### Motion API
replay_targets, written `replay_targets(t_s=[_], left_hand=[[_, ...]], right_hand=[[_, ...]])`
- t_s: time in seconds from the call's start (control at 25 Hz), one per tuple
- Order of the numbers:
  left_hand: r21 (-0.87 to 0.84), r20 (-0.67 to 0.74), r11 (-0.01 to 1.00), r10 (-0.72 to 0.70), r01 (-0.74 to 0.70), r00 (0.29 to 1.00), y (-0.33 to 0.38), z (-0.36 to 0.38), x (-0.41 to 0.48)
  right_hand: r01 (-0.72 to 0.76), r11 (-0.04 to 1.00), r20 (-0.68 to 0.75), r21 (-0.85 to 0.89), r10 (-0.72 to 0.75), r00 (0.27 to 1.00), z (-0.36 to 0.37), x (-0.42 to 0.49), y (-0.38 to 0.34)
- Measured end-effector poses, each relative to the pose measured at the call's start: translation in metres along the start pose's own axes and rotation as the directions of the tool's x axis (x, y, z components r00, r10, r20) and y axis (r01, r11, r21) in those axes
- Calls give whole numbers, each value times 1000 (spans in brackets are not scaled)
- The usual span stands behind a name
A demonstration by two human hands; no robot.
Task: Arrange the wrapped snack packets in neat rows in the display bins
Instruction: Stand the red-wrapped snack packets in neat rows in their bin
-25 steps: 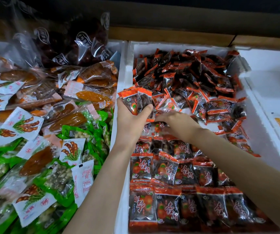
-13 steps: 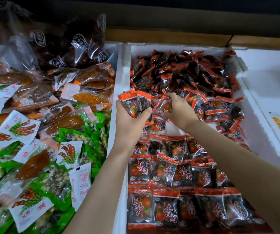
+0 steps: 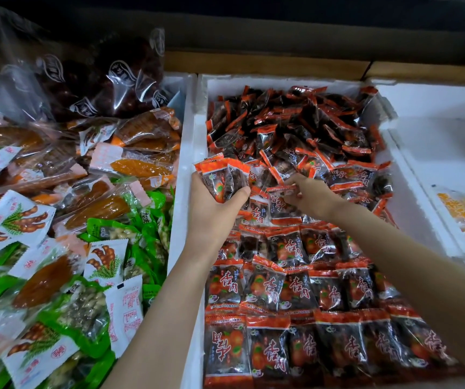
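Currently: packet bundle (image 3: 220, 179) gripped by left hand (image 3: 214, 211); single packet (image 3: 279, 206) pinched by right hand (image 3: 311, 200). Judged light, slippery film; best held at crimped ends.

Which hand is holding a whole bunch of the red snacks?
The left hand: it grips a bunch of red packets upright, while the right hand pinches a single packet.
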State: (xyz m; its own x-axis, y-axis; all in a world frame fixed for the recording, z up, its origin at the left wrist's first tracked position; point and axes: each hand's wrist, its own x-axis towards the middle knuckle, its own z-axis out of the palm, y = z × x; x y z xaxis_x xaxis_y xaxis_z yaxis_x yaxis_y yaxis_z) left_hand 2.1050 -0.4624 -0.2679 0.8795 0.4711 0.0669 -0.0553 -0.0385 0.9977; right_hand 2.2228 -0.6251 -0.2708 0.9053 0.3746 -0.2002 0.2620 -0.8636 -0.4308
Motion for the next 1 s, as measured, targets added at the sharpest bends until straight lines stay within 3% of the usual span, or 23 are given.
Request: replay_targets(t_s=[0.12,0.2,0.44,0.52,0.64,0.76,0.84,0.92,1.0], left_hand=[[15,-4,1000,-11,11,1000,-2,1,1],[30,0,999,-16,16,1000,-3,2,2],[51,-2,998,-27,27,1000,-4,3,2],[58,-2,998,-30,30,1000,-5,3,2],[70,3,997,-38,37,999,-5,4,2],[66,10,997,-31,30,999,-7,3,2],[74,20,997,-25,24,999,-7,3,2],[76,29,997,-32,30,999,-8,4,1],[79,39,996,-37,34,999,-7,6,0]], right_hand=[[68,993,1,-96,-69,998,0,-1,2],[77,994,28,-73,-75,997,1,1,4],[126,937,-218,325,-55,974,-9,4,7],[140,922,-189,362,-75,979,-11,6,7],[96,984,-74,149,-85,994,3,3,8],[150,965,-126,-216,-180,976,13,-4,8],[193,959,-121,-209,-221,968,13,-8,7],[230,970,-86,-82,-236,968,13,-11,9],[222,974,-187,-41,-226,956,11,-14,16]])
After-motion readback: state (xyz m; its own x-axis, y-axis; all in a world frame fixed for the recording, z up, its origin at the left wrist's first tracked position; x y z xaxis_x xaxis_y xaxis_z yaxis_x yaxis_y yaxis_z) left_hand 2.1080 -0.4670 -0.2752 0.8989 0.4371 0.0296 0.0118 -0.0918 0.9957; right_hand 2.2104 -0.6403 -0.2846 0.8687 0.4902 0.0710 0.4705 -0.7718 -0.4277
